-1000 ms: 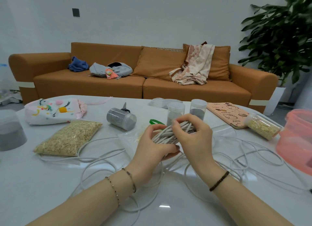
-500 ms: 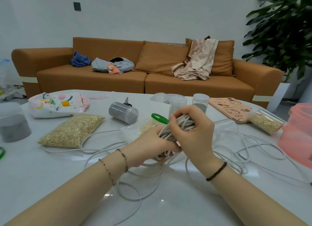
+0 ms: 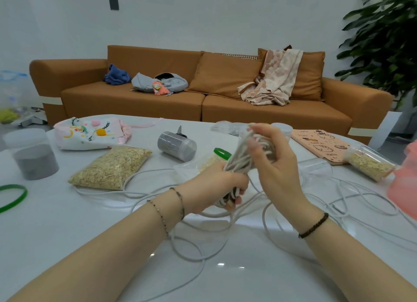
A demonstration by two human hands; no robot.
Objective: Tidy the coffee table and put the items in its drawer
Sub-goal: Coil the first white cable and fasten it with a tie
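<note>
A long white cable is partly wound into a bundle [image 3: 242, 159] held upright over the white coffee table [image 3: 56, 229]. My left hand [image 3: 214, 186] grips the bundle's lower end, fingers curled round it. My right hand [image 3: 274, 164] wraps round the bundle's upper part, fingers curled over the strands. The loose rest of the cable [image 3: 203, 247] lies in wide loops across the table in front of me and to the right. No drawer is in view.
On the table: a bag of oats [image 3: 110, 167], a printed pouch [image 3: 90, 133], a grey jar on its side [image 3: 177, 145], a grey tub [image 3: 31, 156], green rings [image 3: 13, 197], a pink notebook [image 3: 322, 145], an oat jar [image 3: 370, 163], a pink container [image 3: 406, 182]. A sofa [image 3: 203, 105] stands behind.
The bundle has tilted from lying sideways to nearly upright. My left hand slid down to its lower end; my right hand rose over the top. The view shifted slightly.
</note>
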